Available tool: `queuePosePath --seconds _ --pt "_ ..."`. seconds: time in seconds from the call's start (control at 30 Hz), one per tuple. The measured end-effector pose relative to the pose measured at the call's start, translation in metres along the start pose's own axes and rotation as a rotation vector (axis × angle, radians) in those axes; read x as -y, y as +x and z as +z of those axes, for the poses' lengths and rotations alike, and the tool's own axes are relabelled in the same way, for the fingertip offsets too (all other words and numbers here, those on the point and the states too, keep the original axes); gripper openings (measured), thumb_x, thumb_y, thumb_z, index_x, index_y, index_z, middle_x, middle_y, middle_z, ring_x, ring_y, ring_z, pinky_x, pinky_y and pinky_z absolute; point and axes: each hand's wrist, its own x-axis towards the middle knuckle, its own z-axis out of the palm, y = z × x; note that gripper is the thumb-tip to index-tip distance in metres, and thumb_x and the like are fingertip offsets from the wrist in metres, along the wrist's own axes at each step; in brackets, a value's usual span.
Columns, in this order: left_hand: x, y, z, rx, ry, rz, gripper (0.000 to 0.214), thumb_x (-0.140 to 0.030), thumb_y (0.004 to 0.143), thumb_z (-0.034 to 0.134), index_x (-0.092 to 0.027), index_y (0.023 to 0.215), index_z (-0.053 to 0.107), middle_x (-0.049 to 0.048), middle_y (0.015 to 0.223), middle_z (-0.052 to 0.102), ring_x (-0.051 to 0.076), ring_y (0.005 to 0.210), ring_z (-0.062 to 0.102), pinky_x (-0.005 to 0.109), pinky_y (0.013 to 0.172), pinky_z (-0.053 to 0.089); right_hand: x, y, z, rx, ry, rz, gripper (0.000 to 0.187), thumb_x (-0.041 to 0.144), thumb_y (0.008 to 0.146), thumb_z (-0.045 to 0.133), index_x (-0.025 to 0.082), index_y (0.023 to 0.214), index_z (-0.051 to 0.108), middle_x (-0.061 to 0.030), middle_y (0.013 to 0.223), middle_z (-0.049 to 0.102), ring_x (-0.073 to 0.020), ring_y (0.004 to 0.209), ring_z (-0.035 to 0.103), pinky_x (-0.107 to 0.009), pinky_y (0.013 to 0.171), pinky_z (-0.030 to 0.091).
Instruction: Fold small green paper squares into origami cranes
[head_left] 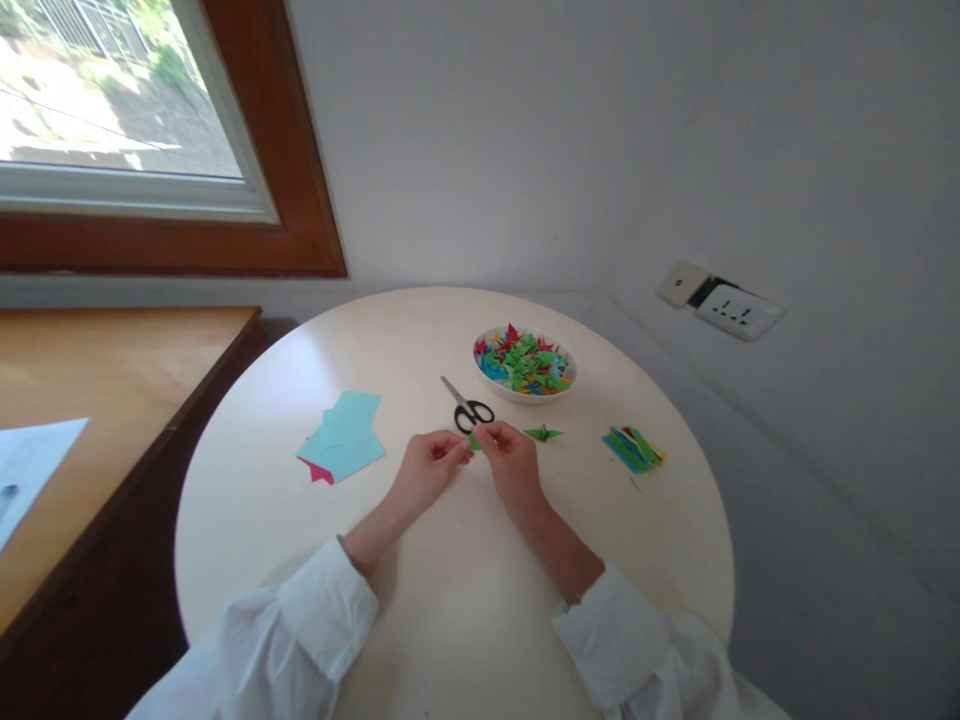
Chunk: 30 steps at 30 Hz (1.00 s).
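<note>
A small piece of green paper (474, 442) is pinched between my two hands over the middle of the round table. My left hand (431, 464) grips its left side with thumb and fingers. On the right side, my right hand (511, 462) closes on the same paper, and its fingers hide most of it. Just beyond my fingertips lie scissors (471, 408) with black handles, blades pointing away to the left. A folded green paper crane (543, 434) rests right beside my right hand.
A white bowl (525, 396) full of colourful folded paper cranes stands at the back. Light blue paper sheets (345, 437) lie left, over a pink one. Coloured paper strips (634, 450) are stacked right on the round table (457, 620). A wooden desk (120, 365) stands left.
</note>
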Motion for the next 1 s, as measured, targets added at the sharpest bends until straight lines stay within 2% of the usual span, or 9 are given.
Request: queuePosePath --seconds 0.13,0.23,0.37,0.47,0.57,0.67,0.87,1.0 --pt "-0.0005 0.0000 -0.0013 -0.035 -0.003 0.008 0.023 -0.033 0.069 0.059 -0.012 0.060 0.063 0.0038 0.058 0.064 0.013 0.057 0.056 0.023 0.056 0.042 -0.0015 0.0000 0.0014 0.007 0.046 0.019 0.019 0.032 0.064 0.066 0.016 0.074 0.066 -0.0032 0.072 0.068 -0.0156 0.068 0.060 -0.027 0.063 0.046" --pt "0.0001 -0.0001 -0.0009 -0.042 -0.020 -0.006 0.022 -0.031 0.070 0.060 -0.011 0.061 0.063 0.0048 0.060 0.064 0.013 0.058 0.057 0.024 0.058 0.044 -0.0030 -0.0003 0.0021 0.004 0.077 0.036 0.019 0.030 0.062 0.067 0.017 0.076 0.065 -0.0023 0.071 0.068 -0.0146 0.064 0.060 -0.026 0.060 0.045" --pt "0.0016 -0.0001 0.0004 -0.056 -0.121 0.033 0.020 -0.027 0.067 0.064 -0.012 0.080 0.063 0.0047 0.068 0.067 0.014 0.064 0.061 0.025 0.062 0.048 -0.0034 0.0002 0.0016 -0.002 0.126 0.053 0.021 0.029 0.062 0.067 0.017 0.079 0.064 0.0025 0.058 0.062 -0.0109 0.052 0.054 -0.024 0.053 0.041" --pt "0.0038 -0.0012 0.0001 -0.062 -0.095 0.143 0.026 -0.021 0.066 0.066 -0.014 0.091 0.061 0.0053 0.079 0.068 0.015 0.073 0.064 0.027 0.071 0.050 -0.0015 0.0008 0.0008 -0.015 0.151 0.066 0.022 0.030 0.062 0.067 0.017 0.079 0.062 0.0040 0.055 0.059 -0.0103 0.051 0.053 -0.023 0.052 0.039" --pt "0.0057 -0.0035 -0.0009 -0.053 0.063 0.260 0.018 -0.019 0.069 0.063 -0.015 0.087 0.064 0.0069 0.089 0.069 0.016 0.082 0.064 0.029 0.079 0.050 0.0017 0.0009 0.0001 -0.014 0.158 0.085 0.021 0.029 0.061 0.067 0.017 0.077 0.062 0.0040 0.055 0.059 -0.0103 0.052 0.053 -0.023 0.053 0.040" --pt "0.0057 -0.0050 -0.0014 -0.058 0.168 0.299 0.015 -0.019 0.072 0.061 -0.016 0.085 0.067 0.0073 0.087 0.070 0.016 0.080 0.064 0.029 0.078 0.051 0.0032 0.0013 -0.0005 -0.008 0.173 0.113 0.020 0.029 0.059 0.067 0.017 0.075 0.062 0.0046 0.053 0.058 -0.0091 0.049 0.051 -0.023 0.051 0.038" --pt "0.0028 -0.0036 -0.0021 -0.091 0.133 0.263 0.011 -0.019 0.071 0.060 -0.015 0.079 0.068 0.0066 0.081 0.070 0.016 0.075 0.064 0.027 0.073 0.051 -0.0004 0.0027 -0.0024 0.065 0.182 0.112 0.019 0.033 0.063 0.065 0.018 0.075 0.064 0.0028 0.059 0.061 -0.0090 0.052 0.051 -0.022 0.051 0.039" --pt "0.0009 -0.0019 -0.0033 -0.133 0.122 0.213 0.011 -0.023 0.071 0.060 -0.015 0.074 0.067 0.0053 0.073 0.069 0.014 0.067 0.061 0.024 0.064 0.049 0.0013 0.0013 -0.0035 0.139 0.158 0.096 0.018 0.032 0.063 0.067 0.020 0.077 0.065 0.0004 0.071 0.065 -0.0116 0.064 0.057 -0.024 0.058 0.044"
